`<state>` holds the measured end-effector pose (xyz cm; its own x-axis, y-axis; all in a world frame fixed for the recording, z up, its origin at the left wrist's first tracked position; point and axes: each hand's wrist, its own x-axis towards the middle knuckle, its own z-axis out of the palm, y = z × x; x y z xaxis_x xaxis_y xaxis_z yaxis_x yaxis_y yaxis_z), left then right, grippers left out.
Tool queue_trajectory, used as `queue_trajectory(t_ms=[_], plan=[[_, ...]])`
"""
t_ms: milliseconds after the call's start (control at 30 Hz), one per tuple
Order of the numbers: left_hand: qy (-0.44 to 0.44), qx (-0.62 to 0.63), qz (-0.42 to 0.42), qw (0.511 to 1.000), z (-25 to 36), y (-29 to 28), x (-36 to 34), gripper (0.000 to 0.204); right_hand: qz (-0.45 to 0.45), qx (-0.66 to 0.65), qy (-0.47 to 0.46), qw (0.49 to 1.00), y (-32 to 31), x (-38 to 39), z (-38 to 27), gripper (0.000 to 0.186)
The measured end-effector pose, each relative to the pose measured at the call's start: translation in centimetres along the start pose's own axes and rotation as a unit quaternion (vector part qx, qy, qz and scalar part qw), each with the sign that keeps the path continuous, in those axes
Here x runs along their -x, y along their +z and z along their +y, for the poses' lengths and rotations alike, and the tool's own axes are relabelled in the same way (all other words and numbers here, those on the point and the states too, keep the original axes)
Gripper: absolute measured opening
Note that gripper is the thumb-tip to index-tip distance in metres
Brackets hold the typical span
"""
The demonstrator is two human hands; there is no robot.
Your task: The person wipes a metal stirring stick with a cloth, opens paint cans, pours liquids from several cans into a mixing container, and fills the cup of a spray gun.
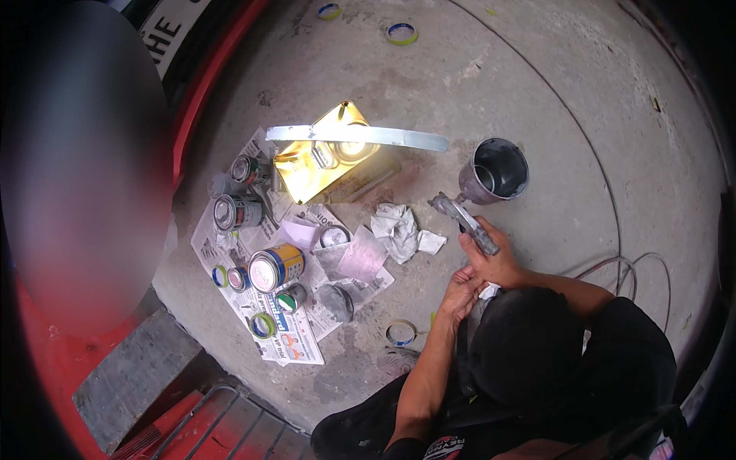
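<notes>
My right hand (pixel 494 259) is closed round a paint-smeared grey spray gun (pixel 469 222), its thumb lying along the body. Joined to the gun's front part is a dark open cup (pixel 491 182), tilted, its inside coated grey. My left hand (pixel 461 293) is closed right beside my right wrist. A bit of white material (pixel 489 290) shows by its fingers; what those fingers grip is hidden. Left of the gun lies a crumpled white wipe (pixel 395 231) on the concrete. A dark rounded shape (pixel 529 345) covers the area below my hands.
Newspaper (pixel 303 341) carries several paint tins, including a yellow-and-blue tin (pixel 277 267). A flat silver strip (pixel 406 138) rests across a gold metal can (pixel 310 172). Tape rolls (pixel 401 333) lie about. A hose (pixel 613 207) runs along the right; red bodywork (pixel 192 115) stands left.
</notes>
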<state>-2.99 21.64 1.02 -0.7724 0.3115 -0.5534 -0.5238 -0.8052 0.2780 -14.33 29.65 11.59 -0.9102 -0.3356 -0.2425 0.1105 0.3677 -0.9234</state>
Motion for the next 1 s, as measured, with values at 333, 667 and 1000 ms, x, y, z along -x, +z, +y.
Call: queue_trajectory(t_ms=[333,667,1000], plan=[[0.012,0.013,-0.003,1.0,0.13,0.4,0.38,0.024,-0.031,-0.004,-0.015,0.999,0.31,-0.19,0.63,0.04],[0.006,0.001,0.001,1.0,0.28,0.08,0.27,0.026,-0.01,-0.01,0.002,1.0,0.37,-0.3,0.15,0.042],[0.005,0.018,-0.002,1.0,0.25,-0.08,0.38,0.027,-0.041,-0.008,-0.02,0.999,0.16,-0.33,-0.12,0.037]])
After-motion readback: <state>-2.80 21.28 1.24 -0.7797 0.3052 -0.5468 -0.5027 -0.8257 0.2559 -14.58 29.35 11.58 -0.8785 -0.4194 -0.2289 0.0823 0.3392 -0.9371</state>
